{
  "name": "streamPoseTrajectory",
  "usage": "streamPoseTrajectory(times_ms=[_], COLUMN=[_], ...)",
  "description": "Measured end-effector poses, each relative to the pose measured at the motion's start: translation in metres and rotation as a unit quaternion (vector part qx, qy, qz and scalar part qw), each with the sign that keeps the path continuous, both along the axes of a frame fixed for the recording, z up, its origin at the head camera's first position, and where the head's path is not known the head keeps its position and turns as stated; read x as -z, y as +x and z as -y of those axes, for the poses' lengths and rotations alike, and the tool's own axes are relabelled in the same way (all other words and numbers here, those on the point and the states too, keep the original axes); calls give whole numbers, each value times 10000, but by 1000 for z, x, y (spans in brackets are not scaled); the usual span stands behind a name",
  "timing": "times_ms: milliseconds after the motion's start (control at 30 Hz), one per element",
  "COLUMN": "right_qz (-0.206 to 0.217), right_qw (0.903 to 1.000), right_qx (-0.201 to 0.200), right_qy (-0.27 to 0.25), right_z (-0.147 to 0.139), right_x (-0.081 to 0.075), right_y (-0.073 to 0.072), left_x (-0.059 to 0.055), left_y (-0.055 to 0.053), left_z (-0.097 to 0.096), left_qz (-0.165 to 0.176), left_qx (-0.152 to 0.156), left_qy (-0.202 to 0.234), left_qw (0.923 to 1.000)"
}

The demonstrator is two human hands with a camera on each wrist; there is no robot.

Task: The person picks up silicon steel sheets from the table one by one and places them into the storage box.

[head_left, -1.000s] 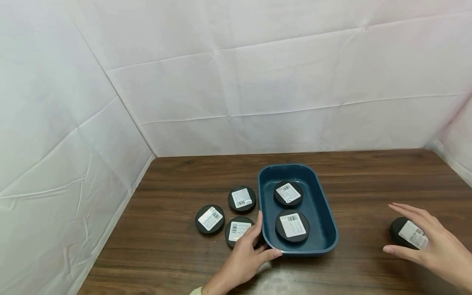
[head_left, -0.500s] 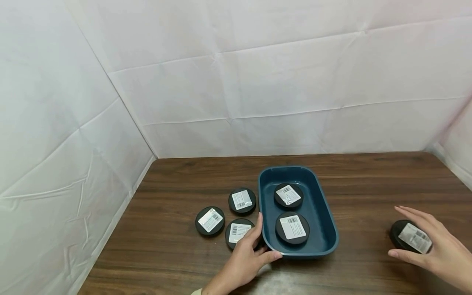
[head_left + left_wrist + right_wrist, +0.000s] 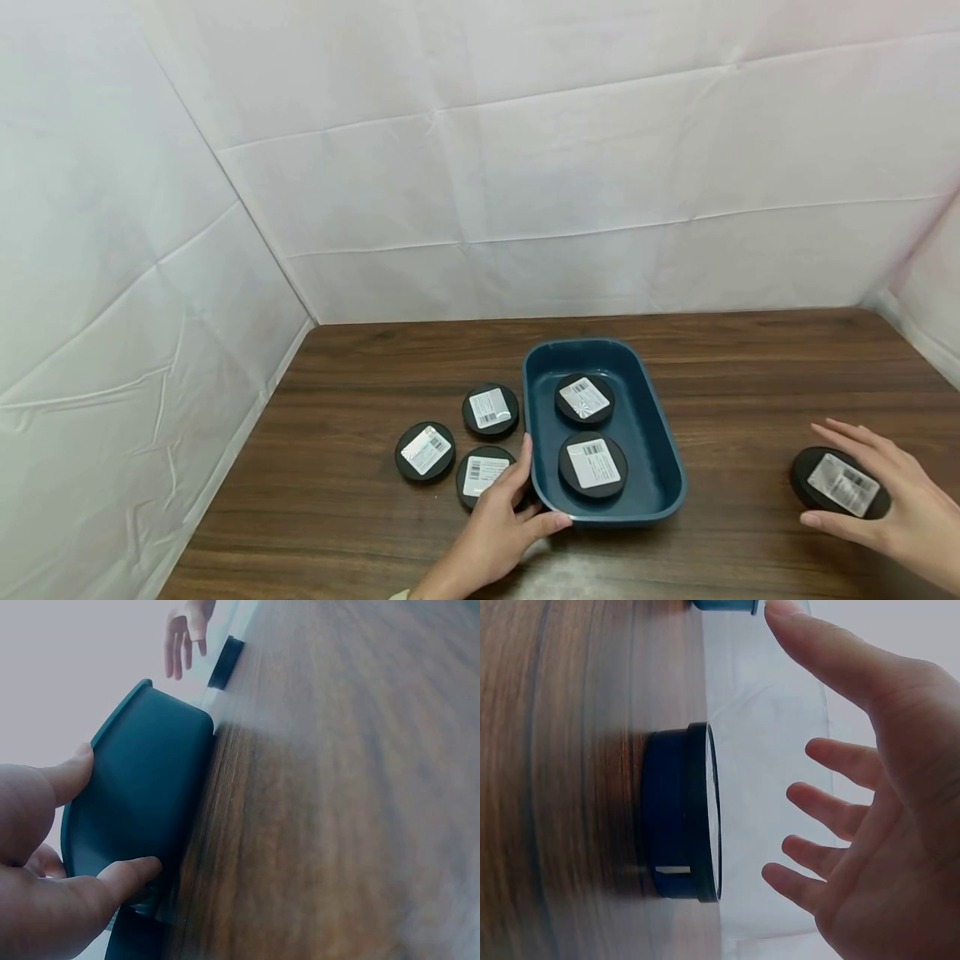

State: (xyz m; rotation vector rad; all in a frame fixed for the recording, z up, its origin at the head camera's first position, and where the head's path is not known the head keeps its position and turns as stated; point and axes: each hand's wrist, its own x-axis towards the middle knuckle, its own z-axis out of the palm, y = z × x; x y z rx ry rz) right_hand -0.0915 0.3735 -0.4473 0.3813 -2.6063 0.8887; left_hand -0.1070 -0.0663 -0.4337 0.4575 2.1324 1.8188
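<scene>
Hands — left (image 3: 501, 525) on tray (image 3: 670, 467), right (image 3: 892, 500) spread

Three loose discs, a tabletop and white walls

Three black discs lie flat on the dark wood tabletop (image 3: 360, 517), well left of centre: one disc (image 3: 425, 451) farthest left, a second (image 3: 491, 410) behind and to its right, a third (image 3: 482, 475) nearest the front. Each bears a white barcode label on top. They sit close together without touching. Creased white sheeting (image 3: 525, 167) walls the tabletop at back and left
</scene>
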Motion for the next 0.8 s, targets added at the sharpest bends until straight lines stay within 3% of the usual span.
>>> streamPoseTrajectory(times_ms=[400,800], right_qz=[-261,37], right_qw=[9993,9997], right_qx=[-159,85], right_qy=[-201,-206], right_z=[-16,-21], right_x=[12,17], right_y=[-5,-2], left_x=[0,0], left_y=[0,1], left_z=[1,1], left_qz=[37,46], left_qx=[1,-30], left_qy=[6,11], left_qw=[10000,10000])
